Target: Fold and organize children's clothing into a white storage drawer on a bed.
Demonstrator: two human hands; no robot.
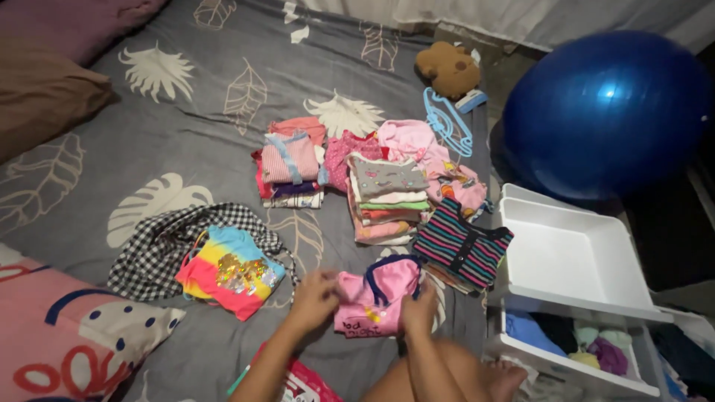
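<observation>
Grey leaf-print bed (pixel 186 149) | left hand (pixel 314 298) pinches pink shirt (pixel 376 296) at its left edge | right hand (pixel 418 309) presses its right edge | shirt lies flat near folded stacks (pixel 383 197) | white drawer (pixel 573 257) at right, blue ball (pixel 607 112) behind.

Small pink garment (pixel 375 298) with navy trim, partly folded, flat on grey bedsheet

pink top (pixel 376 298): soft cloth, matt
bed sheet (pixel 186 141): smooth cloth with leaf prints
ball (pixel 607 112): shiny blue rubber
drawer (pixel 573 257): smooth white plastic
rainbow shirt (pixel 231 272): cloth, sparkly sequins
</observation>
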